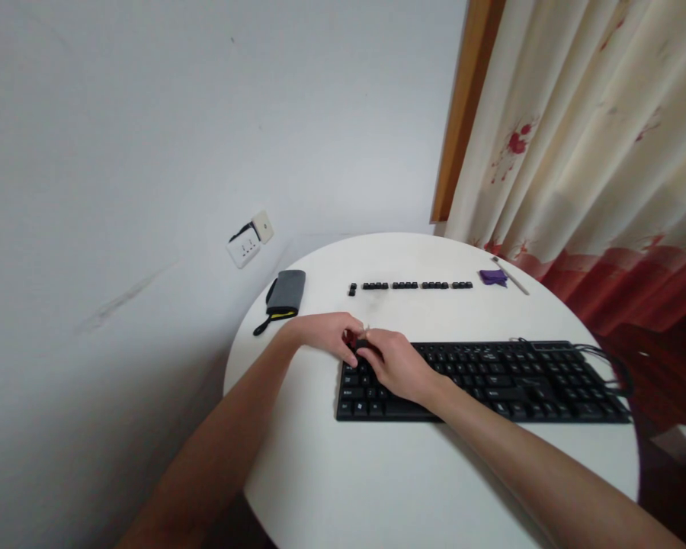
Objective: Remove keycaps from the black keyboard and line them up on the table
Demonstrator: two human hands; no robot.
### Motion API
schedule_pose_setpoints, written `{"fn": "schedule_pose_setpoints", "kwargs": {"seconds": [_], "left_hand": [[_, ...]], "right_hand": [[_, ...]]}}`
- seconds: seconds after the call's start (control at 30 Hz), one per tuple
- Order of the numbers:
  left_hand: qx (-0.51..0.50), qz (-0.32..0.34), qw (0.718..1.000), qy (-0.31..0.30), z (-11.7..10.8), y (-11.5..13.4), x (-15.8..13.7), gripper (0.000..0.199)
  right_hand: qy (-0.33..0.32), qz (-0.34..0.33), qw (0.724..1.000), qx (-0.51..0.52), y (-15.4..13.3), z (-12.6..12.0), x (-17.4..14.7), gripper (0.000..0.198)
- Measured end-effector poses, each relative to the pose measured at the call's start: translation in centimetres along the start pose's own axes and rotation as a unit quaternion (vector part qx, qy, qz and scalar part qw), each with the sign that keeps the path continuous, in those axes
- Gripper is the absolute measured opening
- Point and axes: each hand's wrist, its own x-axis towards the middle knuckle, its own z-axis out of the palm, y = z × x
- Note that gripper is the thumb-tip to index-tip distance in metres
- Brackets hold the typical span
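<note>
A black keyboard [492, 393] lies on the white round table, and both hands meet above its upper left corner. My right hand [397, 362] is closed in a pinch on a small black keycap [362, 345]. Beside it, my left hand [328, 333] has thumb and fingers curled in around a small dark red thing [350, 337], too small and covered to name. The fingertips of the two hands nearly touch. Keys under my hands are partly hidden. Farther back, several loose black keycaps [405, 285] are lined up in a row of small groups.
A folded grey cloth [289, 291] with a black loop lies at the table's left edge. At the back right are a purple cloth [492, 277] and a thin brush [511, 276]. The keyboard's cable [611, 366] is bundled at the right. A wall with a socket [244, 248] borders the left.
</note>
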Motion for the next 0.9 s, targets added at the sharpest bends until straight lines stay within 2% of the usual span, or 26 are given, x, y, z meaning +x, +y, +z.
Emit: {"fn": "schedule_pose_setpoints", "kwargs": {"seconds": [0.07, 0.13, 0.37, 0.53, 0.63, 0.77, 0.9], "left_hand": [[-0.002, 0.009, 1.000, -0.001, 0.1, 0.1, 0.0, 0.038], [0.003, 0.005, 1.000, -0.001, 0.1, 0.3, -0.1, 0.038], [0.014, -0.031, 0.999, -0.003, 0.2, 0.8, 0.2, 0.037], [0.000, -0.009, 1.000, 0.015, 0.2, 1.5, 0.0, 0.027], [0.017, 0.036, 0.996, 0.077, 0.1, 2.4, 0.0, 0.020], [0.039, 0.113, 0.968, 0.223, 0.6, 3.1, 0.9, 0.018], [0.036, 0.123, 0.942, 0.310, 2.2, 3.1, 2.5, 0.029]], "right_hand": [[-0.028, -0.032, 0.999, -0.025, -0.1, -0.3, -0.2, 0.011], [-0.034, -0.033, 0.998, -0.036, -0.1, -0.5, -0.3, 0.011], [0.049, 0.092, 0.994, 0.034, 0.7, 0.4, 0.0, 0.010], [0.094, 0.164, 0.969, 0.160, 1.5, 0.9, 0.3, 0.014], [0.140, 0.179, 0.953, 0.202, 1.6, 0.4, 0.5, 0.017], [0.229, 0.186, 0.930, 0.219, 2.0, -0.8, 0.5, 0.022], [0.234, 0.222, 0.911, 0.257, 2.6, -1.9, 0.3, 0.026]]}}
